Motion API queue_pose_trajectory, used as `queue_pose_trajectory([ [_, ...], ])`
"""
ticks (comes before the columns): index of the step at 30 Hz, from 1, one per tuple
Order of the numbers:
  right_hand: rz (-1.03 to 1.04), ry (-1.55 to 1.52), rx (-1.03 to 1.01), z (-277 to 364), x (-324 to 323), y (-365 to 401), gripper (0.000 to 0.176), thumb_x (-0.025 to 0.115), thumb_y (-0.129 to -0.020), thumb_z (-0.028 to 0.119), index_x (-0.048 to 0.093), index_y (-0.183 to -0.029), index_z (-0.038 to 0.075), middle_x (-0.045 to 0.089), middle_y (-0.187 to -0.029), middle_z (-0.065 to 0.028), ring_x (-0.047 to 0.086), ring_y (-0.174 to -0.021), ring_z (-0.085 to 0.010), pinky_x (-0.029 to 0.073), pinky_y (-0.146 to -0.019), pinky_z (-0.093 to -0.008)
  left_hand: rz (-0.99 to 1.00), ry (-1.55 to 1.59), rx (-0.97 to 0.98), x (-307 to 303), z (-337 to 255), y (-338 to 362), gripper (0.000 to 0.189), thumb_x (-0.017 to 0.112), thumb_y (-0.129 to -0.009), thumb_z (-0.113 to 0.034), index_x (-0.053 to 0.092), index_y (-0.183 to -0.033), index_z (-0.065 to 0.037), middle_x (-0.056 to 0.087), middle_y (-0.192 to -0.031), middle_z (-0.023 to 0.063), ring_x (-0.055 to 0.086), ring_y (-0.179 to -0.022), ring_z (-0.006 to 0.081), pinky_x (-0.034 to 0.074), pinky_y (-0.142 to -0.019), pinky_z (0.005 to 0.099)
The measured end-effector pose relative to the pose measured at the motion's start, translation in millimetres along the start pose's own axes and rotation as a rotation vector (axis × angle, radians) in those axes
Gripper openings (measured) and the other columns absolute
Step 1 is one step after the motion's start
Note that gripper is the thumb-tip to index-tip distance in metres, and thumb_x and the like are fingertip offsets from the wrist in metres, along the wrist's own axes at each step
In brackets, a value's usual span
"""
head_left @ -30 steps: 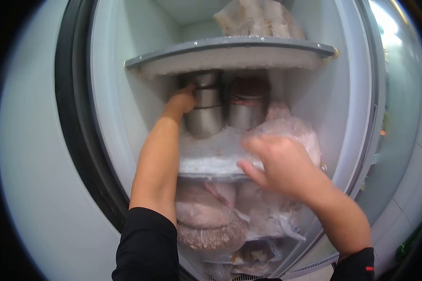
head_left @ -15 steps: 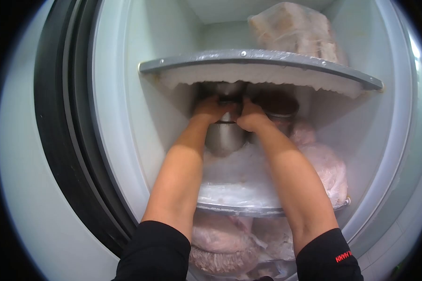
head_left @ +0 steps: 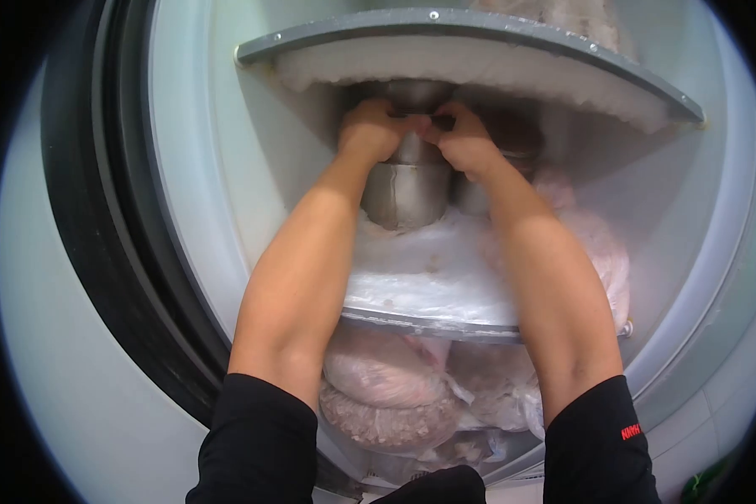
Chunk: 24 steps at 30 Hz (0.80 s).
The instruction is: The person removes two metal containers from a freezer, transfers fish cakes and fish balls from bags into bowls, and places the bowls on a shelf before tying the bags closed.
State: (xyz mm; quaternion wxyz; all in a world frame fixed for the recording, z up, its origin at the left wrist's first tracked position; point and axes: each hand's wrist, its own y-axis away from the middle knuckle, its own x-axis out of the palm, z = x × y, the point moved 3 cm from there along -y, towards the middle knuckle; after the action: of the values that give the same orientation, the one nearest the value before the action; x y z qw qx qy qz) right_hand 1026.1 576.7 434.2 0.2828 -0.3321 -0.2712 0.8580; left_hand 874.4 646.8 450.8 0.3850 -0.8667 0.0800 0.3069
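Note:
Both hands reach under the frosted upper shelf of a freezer, to a stack of metal containers. My left hand is closed on the left side of an upper metal container. On its right side my right hand is closed too, the thumbs nearly meeting in front. Below the hands a larger metal pot stands on the icy middle shelf. To the right, partly behind my right hand, is another round container with a dark top.
The upper shelf's grey edge runs just above the hands, thick frost beneath it. Wrapped pink packages lie at the right of the middle shelf. Bagged frozen food fills the level below. A black door seal curves down the left.
The view has shifted, so the shelves and pots appear higher. Both hands remain at the upper container, and more of the lower pot shows.

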Motion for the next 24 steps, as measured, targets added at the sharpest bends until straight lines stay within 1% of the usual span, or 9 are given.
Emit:
queue_pose_trajectory([
  [7, 0.014, -0.018, 0.055, 28, -16, 28, 0.069, 0.073, -0.085, 0.045, 0.049, -0.137, 0.007, 0.056, -0.131, -0.0191, 0.055, -0.117, -0.0344, 0.053, -0.084, -0.0489, -0.242, -0.180, 0.169, -13, -10, 25, 0.077, 0.071, -0.073, -0.065, 0.069, -0.111, 0.003, 0.067, -0.117, 0.0209, 0.064, -0.110, 0.0339, 0.050, -0.094, 0.0400],
  [10, 0.045, -0.044, 0.019, 40, -21, 43, 0.067, 0.073, -0.086, 0.042, 0.049, -0.138, 0.008, 0.056, -0.133, -0.0177, 0.054, -0.120, -0.0351, 0.052, -0.084, -0.0500, -0.343, -0.189, 0.273, -24, -13, 36, 0.082, 0.070, -0.072, -0.069, 0.067, -0.114, 0.002, 0.071, -0.095, 0.0179, 0.070, -0.082, 0.0294, 0.057, -0.065, 0.0372],
  [12, 0.033, -0.108, 0.093, 54, -23, 59, 0.061, 0.072, -0.086, 0.034, 0.051, -0.138, 0.009, 0.059, -0.129, -0.0162, 0.055, -0.118, -0.0343, 0.052, -0.083, -0.0496, -0.110, -0.115, 0.077, -42, -32, 63, 0.078, 0.067, -0.076, -0.069, 0.070, -0.108, 0.002, 0.071, -0.104, 0.0214, 0.066, -0.105, 0.0350, 0.051, -0.091, 0.0410],
  [16, 0.022, -0.075, 0.072, 72, -29, 76, 0.061, 0.071, -0.088, 0.033, 0.049, -0.139, 0.005, 0.061, -0.125, -0.0166, 0.057, -0.109, -0.0320, 0.052, -0.083, -0.0455, -0.137, -0.124, 0.017, -61, -50, 89, 0.073, 0.071, -0.076, -0.065, 0.071, -0.107, 0.001, 0.070, -0.106, 0.0230, 0.066, -0.105, 0.0341, 0.052, -0.090, 0.0417],
  [17, 0.050, -0.051, 0.070, 75, -33, 82, 0.064, 0.070, -0.089, 0.033, 0.047, -0.141, 0.003, 0.061, -0.125, -0.0169, 0.058, -0.106, -0.0310, 0.052, -0.082, -0.0442, -0.172, -0.188, 0.095, -63, -48, 89, 0.079, 0.070, -0.077, -0.065, 0.065, -0.113, 0.005, 0.070, -0.086, 0.0177, 0.069, -0.084, 0.0301, 0.055, -0.072, 0.0405],
  [18, 0.070, -0.119, 0.097, 74, -33, 85, 0.068, 0.072, -0.088, 0.038, 0.047, -0.141, 0.005, 0.058, -0.132, -0.0204, 0.053, -0.124, -0.0354, 0.047, -0.094, -0.0513, -0.110, -0.169, 0.056, -73, -55, 108, 0.077, 0.065, -0.082, -0.064, 0.061, -0.120, 0.003, 0.059, -0.112, 0.0205, 0.061, -0.104, 0.0361, 0.052, -0.084, 0.0420],
  [19, 0.056, -0.087, 0.101, 78, -31, 92, 0.070, 0.072, -0.087, 0.039, 0.047, -0.142, 0.004, 0.057, -0.132, -0.0212, 0.053, -0.124, -0.0356, 0.047, -0.094, -0.0514, -0.048, -0.152, 0.017, -85, -62, 127, 0.075, 0.060, -0.087, -0.063, 0.058, -0.126, 0.001, 0.049, -0.138, 0.0233, 0.053, -0.123, 0.0420, 0.048, -0.096, 0.0436],
  [23, 0.135, -0.036, 0.062, 74, -39, 92, 0.085, 0.071, -0.086, 0.048, 0.036, -0.146, -0.001, 0.053, -0.134, -0.0243, 0.053, -0.120, -0.0409, 0.052, -0.087, -0.0480, -0.495, 0.107, 0.338, -76, -19, 144, 0.071, 0.072, -0.082, -0.054, 0.062, -0.116, 0.007, 0.069, -0.094, 0.0197, 0.068, -0.091, 0.0295, 0.053, -0.081, 0.0393],
  [24, 0.139, -0.042, 0.095, 70, -43, 93, 0.089, 0.072, -0.085, 0.050, 0.035, -0.146, -0.002, 0.050, -0.137, -0.0256, 0.051, -0.122, -0.0428, 0.051, -0.089, -0.0492, -0.364, 0.055, 0.216, -79, -11, 157, 0.068, 0.073, -0.083, -0.050, 0.061, -0.117, 0.007, 0.069, -0.097, 0.0208, 0.067, -0.092, 0.0294, 0.053, -0.081, 0.0386],
])
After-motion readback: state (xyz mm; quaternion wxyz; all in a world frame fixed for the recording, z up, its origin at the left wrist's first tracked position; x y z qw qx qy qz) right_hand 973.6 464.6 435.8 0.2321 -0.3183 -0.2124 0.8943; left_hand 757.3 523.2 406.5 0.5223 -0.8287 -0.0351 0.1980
